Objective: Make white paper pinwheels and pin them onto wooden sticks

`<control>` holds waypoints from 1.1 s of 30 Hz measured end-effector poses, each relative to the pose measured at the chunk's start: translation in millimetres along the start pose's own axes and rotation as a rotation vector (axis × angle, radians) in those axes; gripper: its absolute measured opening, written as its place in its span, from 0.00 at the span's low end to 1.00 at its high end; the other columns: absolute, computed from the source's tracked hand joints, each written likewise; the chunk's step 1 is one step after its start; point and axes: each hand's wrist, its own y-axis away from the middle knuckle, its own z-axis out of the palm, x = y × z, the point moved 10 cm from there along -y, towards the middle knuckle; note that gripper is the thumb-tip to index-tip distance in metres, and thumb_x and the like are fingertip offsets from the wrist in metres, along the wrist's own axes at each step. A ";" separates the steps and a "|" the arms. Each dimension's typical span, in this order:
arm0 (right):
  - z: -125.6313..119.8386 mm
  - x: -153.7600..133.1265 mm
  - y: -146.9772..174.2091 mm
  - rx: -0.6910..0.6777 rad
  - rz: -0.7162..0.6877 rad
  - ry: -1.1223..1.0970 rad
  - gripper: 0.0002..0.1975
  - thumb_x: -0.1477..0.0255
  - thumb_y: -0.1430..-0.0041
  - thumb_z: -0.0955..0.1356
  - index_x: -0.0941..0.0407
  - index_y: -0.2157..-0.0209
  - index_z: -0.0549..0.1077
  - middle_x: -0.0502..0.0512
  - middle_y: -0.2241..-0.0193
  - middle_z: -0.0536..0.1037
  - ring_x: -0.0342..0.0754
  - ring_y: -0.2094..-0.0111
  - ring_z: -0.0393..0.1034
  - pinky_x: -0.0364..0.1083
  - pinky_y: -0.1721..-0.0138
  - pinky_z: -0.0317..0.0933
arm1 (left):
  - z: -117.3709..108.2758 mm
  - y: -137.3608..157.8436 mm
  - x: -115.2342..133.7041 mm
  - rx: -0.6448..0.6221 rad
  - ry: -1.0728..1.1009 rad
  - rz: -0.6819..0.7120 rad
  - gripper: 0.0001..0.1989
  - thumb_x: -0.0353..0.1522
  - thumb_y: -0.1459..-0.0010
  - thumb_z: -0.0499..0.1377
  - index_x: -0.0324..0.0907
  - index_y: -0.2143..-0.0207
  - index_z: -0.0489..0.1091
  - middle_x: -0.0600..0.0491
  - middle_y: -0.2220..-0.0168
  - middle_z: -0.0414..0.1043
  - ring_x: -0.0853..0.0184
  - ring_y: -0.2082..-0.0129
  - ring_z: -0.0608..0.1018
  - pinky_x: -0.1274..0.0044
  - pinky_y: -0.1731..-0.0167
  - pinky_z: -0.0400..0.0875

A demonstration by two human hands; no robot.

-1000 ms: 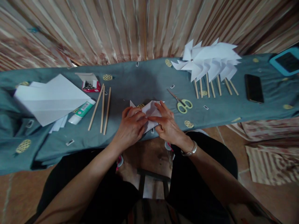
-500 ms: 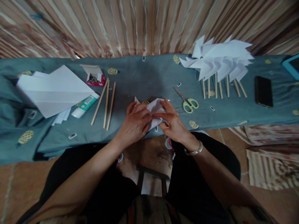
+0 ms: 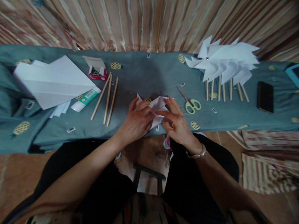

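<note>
A white paper pinwheel head, its blades partly folded in, lies at the table's front edge between my hands. My left hand is closed on its left side, fingertips pressing near the centre. From the right, my right hand grips the paper, with the index finger reaching to the middle and other fingers behind a blade. My fingers hide most of the centre. Green-handled scissors lie just right of my right hand. Three wooden sticks rest to the left of my left hand.
White paper sheets, a glue tube and an opened red box of small metal pins are at left. Several finished pinwheels lie stacked at back right, near a black phone and a blue-edged device.
My right index finger has lifted slightly from the pinwheel's centre, and the right fingers have spread a little. My left hand keeps its place on the paper. The camera view has tilted slightly.
</note>
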 end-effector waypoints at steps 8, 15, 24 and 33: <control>4.7 -15.1 7.0 -0.011 -0.089 0.200 0.18 0.78 0.39 0.60 0.57 0.50 0.74 0.60 0.31 0.54 0.61 0.29 0.39 0.66 0.36 0.47 | 1.6 0.9 2.4 -0.014 -0.073 0.010 0.10 0.28 0.37 0.55 0.41 0.59 0.75 0.48 0.56 0.76 0.54 0.43 0.69 0.53 0.36 0.49; 12.7 -26.5 2.2 0.044 -0.129 0.251 0.17 0.77 0.34 0.57 0.57 0.56 0.75 0.63 0.35 0.62 0.57 0.30 0.44 0.61 0.37 0.51 | 4.1 0.3 1.9 -0.026 -0.080 0.009 0.11 0.28 0.37 0.54 0.41 0.59 0.75 0.48 0.55 0.76 0.53 0.43 0.69 0.53 0.35 0.46; 2.4 -15.1 6.8 0.002 -0.075 0.175 0.22 0.81 0.43 0.60 0.56 0.48 0.72 0.59 0.32 0.57 0.60 0.29 0.41 0.64 0.36 0.50 | 3.7 1.5 -0.8 -0.035 -0.070 0.000 0.12 0.28 0.38 0.54 0.46 0.58 0.75 0.51 0.54 0.76 0.55 0.41 0.67 0.54 0.34 0.41; 10.6 -14.2 3.2 -0.051 -0.055 0.202 0.22 0.80 0.41 0.60 0.55 0.48 0.73 0.59 0.31 0.55 0.59 0.29 0.41 0.65 0.37 0.51 | 1.8 2.6 1.2 -0.039 -0.064 0.012 0.11 0.29 0.37 0.54 0.41 0.58 0.76 0.49 0.53 0.76 0.54 0.39 0.66 0.53 0.34 0.42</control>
